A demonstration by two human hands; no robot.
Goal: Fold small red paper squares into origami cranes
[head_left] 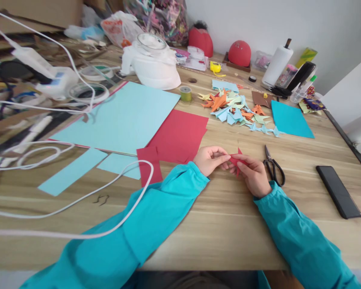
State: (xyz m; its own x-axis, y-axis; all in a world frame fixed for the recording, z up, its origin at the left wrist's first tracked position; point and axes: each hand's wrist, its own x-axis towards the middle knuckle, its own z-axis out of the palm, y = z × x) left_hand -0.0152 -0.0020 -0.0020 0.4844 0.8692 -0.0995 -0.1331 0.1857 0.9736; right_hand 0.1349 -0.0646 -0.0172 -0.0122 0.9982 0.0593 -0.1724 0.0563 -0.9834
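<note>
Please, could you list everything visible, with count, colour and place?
Small folded paper piece: one, red, held centrally
Metal scissors: one pair, black, centre-right
Rectangular phone: one, black, right
Folded paper figures: many, orange, blue, green, behind centre
Rectangular paper sheets: several, red, centre-left
Large paper sheet: one uppermost, pale blue, left
Smaller paper pieces: two, pale blue, left
Square paper: one visible, bright blue, right
Tape measure: one, yellow, rear
Domed objects: two, red, rear
Thin cable: count unclear, white, left
Wooden table: one, brown, beneath
Other clutter: uncountable, mixed, left and rear
Left hand, right hand: one each, turquoise-sleeved, holding the folded piece
</note>
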